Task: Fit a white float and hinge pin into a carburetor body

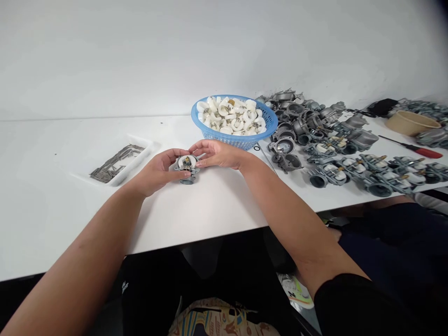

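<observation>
A small grey metal carburetor body (188, 179) with a white ring-shaped float (183, 161) and a brass piece in it is between my two hands, at the middle of the white table. My left hand (161, 171) grips its left side, thumb along the near edge. From the right, my right hand (216, 155) holds the far and right edges, with thumb and fingertips on the metal. Just beyond the hands stands a blue basket (234, 136) heaped with white floats (231, 115). A white tray (126, 169) of thin metal pins (115, 163) lies to the left.
Many grey metal bodies (301, 123) are piled right of the basket, with rows of float-fitted ones (376, 172) nearer the edge. Farther right are a red-handled screwdriver (427, 152) and a tan bowl (411, 123). A person's dark-clothed leg (395, 238) is at the lower right.
</observation>
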Available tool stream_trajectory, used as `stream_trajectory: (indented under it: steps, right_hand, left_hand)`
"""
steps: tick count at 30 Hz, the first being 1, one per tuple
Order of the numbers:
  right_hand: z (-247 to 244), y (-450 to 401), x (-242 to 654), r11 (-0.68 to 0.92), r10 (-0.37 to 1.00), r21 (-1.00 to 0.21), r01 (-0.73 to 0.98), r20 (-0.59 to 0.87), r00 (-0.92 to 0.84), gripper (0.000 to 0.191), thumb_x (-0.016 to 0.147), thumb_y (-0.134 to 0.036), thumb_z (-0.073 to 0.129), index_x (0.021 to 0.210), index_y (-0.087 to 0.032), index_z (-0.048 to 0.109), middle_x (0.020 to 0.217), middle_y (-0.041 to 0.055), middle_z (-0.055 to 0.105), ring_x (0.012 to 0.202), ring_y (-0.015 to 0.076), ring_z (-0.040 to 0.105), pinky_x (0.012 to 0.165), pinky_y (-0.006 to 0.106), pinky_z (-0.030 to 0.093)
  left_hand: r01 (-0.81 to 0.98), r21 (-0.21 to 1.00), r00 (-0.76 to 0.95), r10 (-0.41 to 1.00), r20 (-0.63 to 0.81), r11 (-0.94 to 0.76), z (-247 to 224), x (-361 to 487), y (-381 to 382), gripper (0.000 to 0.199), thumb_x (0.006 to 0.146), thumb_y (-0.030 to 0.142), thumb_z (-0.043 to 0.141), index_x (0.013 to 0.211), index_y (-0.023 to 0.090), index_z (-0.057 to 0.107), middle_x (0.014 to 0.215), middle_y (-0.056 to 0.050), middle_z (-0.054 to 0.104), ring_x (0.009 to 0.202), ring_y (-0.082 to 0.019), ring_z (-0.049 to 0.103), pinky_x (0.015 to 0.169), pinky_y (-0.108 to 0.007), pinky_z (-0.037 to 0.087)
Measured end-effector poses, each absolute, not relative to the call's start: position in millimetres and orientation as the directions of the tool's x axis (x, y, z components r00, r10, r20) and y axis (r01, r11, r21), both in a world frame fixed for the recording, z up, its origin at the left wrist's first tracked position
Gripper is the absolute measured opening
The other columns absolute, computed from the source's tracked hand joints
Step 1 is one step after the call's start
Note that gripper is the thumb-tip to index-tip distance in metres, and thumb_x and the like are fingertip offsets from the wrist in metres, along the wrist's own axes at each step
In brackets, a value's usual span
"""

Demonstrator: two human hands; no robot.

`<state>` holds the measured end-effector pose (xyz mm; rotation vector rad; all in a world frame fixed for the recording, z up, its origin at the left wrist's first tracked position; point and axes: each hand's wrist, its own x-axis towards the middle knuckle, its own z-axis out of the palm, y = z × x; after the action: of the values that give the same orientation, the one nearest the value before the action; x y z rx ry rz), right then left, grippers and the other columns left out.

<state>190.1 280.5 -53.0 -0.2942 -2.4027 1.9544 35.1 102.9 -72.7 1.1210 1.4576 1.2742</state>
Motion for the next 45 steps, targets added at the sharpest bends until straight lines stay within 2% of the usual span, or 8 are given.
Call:
stream_trajectory:
  steps: [7,13,18,23,25,30,34,45]
  right_hand:
    - [-54,281,189,0.126,0.177,-0.978,0.166,-0.142,-0.974,0.035,0.084,-0.017,0.074,0.116,-0.020,0.062,0.121,0.0070,0.067,0.093,0.0134,0.068,0.084,0.025,0.058]
    - [-65,289,184,0.061,0.110,-0.990,0.131,-0.123,-0.986,0.030,0.088,-0.020,0.069,0.117,-0.019,0.062,0.119,0.0059,0.066,0.084,0.0099,0.066,0.081,0.023,0.058]
    - [-69,291,181,0.027,0.097,-0.994,0.103,-0.100,-0.990,0.029,0.088,-0.019,0.069,0.116,-0.018,0.062,0.115,0.0065,0.066,0.090,0.0115,0.066,0.083,0.022,0.058]
    - [-60,283,184,0.115,0.127,-0.983,0.145,-0.131,-0.983,0.029,0.094,-0.037,0.064,0.117,-0.020,0.063,0.116,0.0049,0.065,0.082,0.0105,0.064,0.080,0.023,0.056]
    - [-57,278,185,0.127,0.133,-0.979,0.160,-0.143,-0.981,0.029,0.093,-0.042,0.064,0.113,-0.020,0.063,0.115,0.0045,0.065,0.084,0.0112,0.064,0.081,0.023,0.055]
    - [-55,271,185,0.125,0.125,-0.979,0.160,-0.144,-0.982,0.030,0.088,-0.029,0.072,0.113,-0.020,0.060,0.118,0.0037,0.064,0.099,0.0121,0.063,0.083,0.020,0.054]
    - [-53,271,186,0.137,0.133,-0.976,0.168,-0.150,-0.980,0.030,0.086,-0.025,0.072,0.114,-0.019,0.062,0.115,0.0039,0.065,0.097,0.0126,0.063,0.084,0.022,0.053]
    - [-50,275,190,0.185,0.123,-0.969,0.163,-0.142,-0.982,0.035,0.089,-0.023,0.069,0.122,-0.019,0.059,0.129,0.0071,0.062,0.109,0.0167,0.062,0.092,0.028,0.053]
  left_hand:
    - [-0.019,0.997,-0.225,0.971,-0.082,0.080,-68,42,103,0.051,0.069,0.024,0.085,0.114,0.023,0.061,0.103,-0.002,0.060,0.092,-0.016,0.058,0.079,-0.031,0.053]
    - [0.015,0.998,-0.208,0.976,-0.059,0.063,-70,42,104,0.039,0.080,0.031,0.077,0.113,0.023,0.058,0.104,-0.002,0.061,0.091,-0.015,0.056,0.077,-0.028,0.047]
    - [0.040,0.998,-0.212,0.976,-0.042,0.051,-73,39,104,0.035,0.083,0.032,0.075,0.112,0.023,0.057,0.105,-0.002,0.062,0.091,-0.014,0.056,0.078,-0.028,0.046]
    - [0.041,0.998,-0.219,0.975,-0.043,0.053,-74,39,104,0.031,0.083,0.033,0.074,0.108,0.023,0.057,0.103,-0.002,0.061,0.092,-0.016,0.057,0.079,-0.030,0.046]
    - [0.067,0.996,-0.224,0.974,-0.039,0.055,-74,39,103,0.031,0.084,0.033,0.073,0.108,0.023,0.057,0.103,-0.002,0.061,0.092,-0.016,0.057,0.080,-0.031,0.047]
    - [0.181,0.979,-0.244,0.969,-0.044,0.090,-74,37,102,0.045,0.084,0.042,0.072,0.124,0.029,0.055,0.114,-0.003,0.060,0.101,-0.019,0.058,0.087,-0.038,0.048]
    - [0.315,0.940,-0.272,0.961,-0.044,0.132,-73,33,99,0.051,0.082,0.048,0.073,0.126,0.029,0.057,0.121,-0.006,0.061,0.108,-0.025,0.059,0.094,-0.046,0.048]
    - [0.328,0.935,-0.314,0.949,-0.027,0.135,-75,29,100,0.056,0.074,0.047,0.080,0.125,0.029,0.063,0.121,-0.007,0.069,0.112,-0.030,0.064,0.099,-0.050,0.050]
